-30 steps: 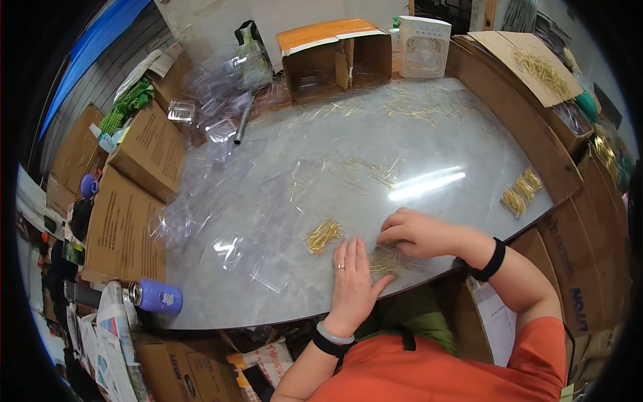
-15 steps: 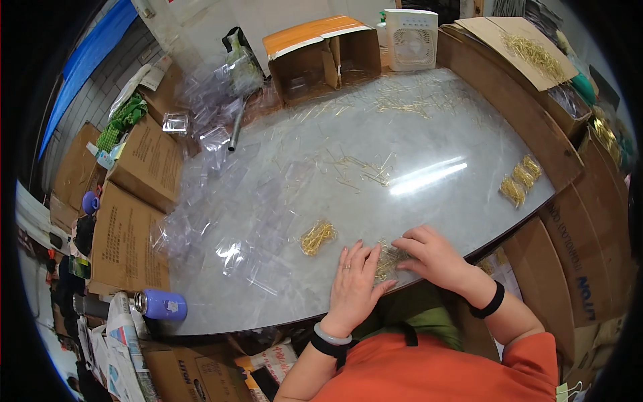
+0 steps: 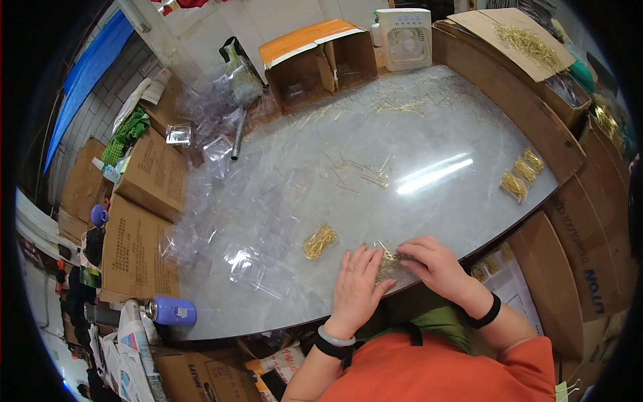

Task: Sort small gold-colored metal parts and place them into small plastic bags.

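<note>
Near the front edge of the table, a loose bundle of thin gold-coloured wire hooks lies between my two hands. My left hand rests flat along its left side, fingers stretched out and thumb toward the bundle. From the right, my right hand bends its fingers and thumb onto the bundle's edge; the exact grip is partly hidden. A second gold bundle sits to the left of my left hand. Three packed gold bundles line the table's right edge.
Loose gold wires are scattered over the grey tabletop. Clear plastic boxes cover its left side, beside a metal tube. A purple bottle, cardboard boxes, an open carton and a white fan stand around.
The view has shifted slightly. My right hand has edged a little along the bundle's right side, while my left hand stays flat beside it.
</note>
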{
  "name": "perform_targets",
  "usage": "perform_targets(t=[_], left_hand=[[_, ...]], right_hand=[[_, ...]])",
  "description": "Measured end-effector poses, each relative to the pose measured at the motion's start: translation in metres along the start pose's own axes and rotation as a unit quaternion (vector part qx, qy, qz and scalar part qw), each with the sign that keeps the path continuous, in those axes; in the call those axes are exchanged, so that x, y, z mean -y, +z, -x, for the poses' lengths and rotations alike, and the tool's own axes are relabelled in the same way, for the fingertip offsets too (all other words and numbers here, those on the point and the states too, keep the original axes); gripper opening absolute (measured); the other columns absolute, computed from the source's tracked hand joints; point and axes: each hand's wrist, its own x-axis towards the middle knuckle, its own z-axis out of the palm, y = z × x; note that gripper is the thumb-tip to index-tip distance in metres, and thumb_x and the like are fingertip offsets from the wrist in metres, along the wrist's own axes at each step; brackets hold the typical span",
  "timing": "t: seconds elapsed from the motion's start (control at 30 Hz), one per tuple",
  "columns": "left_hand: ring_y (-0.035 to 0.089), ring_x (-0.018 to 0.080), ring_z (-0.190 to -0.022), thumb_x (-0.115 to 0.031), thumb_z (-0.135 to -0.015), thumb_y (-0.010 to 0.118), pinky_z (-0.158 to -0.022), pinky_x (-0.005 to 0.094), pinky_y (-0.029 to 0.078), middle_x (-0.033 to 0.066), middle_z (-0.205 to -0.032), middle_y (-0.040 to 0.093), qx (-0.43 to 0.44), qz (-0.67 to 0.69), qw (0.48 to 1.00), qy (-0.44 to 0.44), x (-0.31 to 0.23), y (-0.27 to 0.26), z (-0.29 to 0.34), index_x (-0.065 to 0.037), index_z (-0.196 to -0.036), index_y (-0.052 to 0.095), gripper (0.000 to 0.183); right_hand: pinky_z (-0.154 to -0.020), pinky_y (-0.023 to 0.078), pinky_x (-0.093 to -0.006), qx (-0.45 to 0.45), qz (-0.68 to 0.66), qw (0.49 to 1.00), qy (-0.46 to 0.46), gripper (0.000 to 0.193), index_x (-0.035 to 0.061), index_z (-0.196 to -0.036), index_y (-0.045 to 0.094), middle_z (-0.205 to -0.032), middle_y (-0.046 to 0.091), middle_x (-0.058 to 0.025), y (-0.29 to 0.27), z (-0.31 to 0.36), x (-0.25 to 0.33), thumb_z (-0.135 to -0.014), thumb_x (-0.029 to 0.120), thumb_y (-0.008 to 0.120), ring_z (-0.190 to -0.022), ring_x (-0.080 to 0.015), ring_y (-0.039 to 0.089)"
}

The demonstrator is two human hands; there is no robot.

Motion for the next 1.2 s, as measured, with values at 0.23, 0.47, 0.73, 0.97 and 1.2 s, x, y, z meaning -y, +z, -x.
perform_targets(t=[0.23,0.47,0.73,0.97,1.2], left_hand=[[0.045,0.0436,-0.135,-0.027,-0.084,0.082,-0.116,0.0544,0.036,0.0223,-0.139,0.049,0.008,-0.001,1.000,-0.002,-0.002,-0.001,0.001,0.000,-0.146,0.047,0.075],[0.041,0.0467,-0.138,-0.026,-0.082,0.084,-0.115,0.0518,0.037,0.0246,-0.143,0.045,-0.006,0.028,0.999,-0.019,0.000,-0.001,0.003,0.002,-0.147,0.044,0.082],[0.044,0.0461,-0.136,-0.018,-0.087,0.079,-0.116,0.0522,0.036,0.0226,-0.140,0.050,0.009,0.046,0.999,0.004,0.009,0.001,0.004,0.000,-0.142,0.051,0.065],[0.050,0.0443,-0.130,-0.014,-0.089,0.077,-0.116,0.0522,0.037,0.0229,-0.138,0.053,-0.017,0.114,0.993,0.001,0.014,0.003,0.008,-0.002,-0.143,0.050,0.062],[0.045,0.0463,-0.137,-0.012,-0.091,0.073,-0.116,0.0532,0.036,0.0255,-0.146,0.047,-0.010,0.021,0.999,0.024,0.006,0.001,0.004,0.003,-0.149,0.042,0.068]], right_hand=[[-0.089,0.048,-0.0417,-0.031,0.130,0.991,-0.025,0.030,0.0117,-0.108,0.073,-0.108,0.070,-0.0043,-0.004,0.015,0.012,-0.079,0.012,0.080,-0.100,-0.0282,0.061],[-0.083,0.052,-0.0385,-0.013,0.079,0.993,-0.088,0.025,0.0097,-0.101,0.074,-0.100,0.072,-0.0031,-0.001,0.001,-0.019,-0.077,0.004,0.074,-0.090,-0.0264,0.065],[-0.094,0.051,-0.0407,-0.020,0.017,0.999,-0.024,0.043,0.0057,-0.124,0.065,-0.121,0.068,-0.0127,0.003,-0.006,0.008,-0.083,0.013,0.078,-0.108,-0.0320,0.064],[-0.105,0.047,-0.0422,0.098,0.000,0.992,-0.085,0.055,0.0025,-0.135,0.058,-0.129,0.065,-0.0158,-0.003,-0.014,0.000,-0.083,0.005,0.074,-0.119,-0.0351,0.061],[-0.111,0.044,-0.0484,0.023,-0.016,0.999,0.026,0.056,-0.0026,-0.139,0.052,-0.139,0.057,-0.0252,0.003,-0.004,0.011,-0.084,-0.011,0.055,-0.128,-0.0431,0.055]])
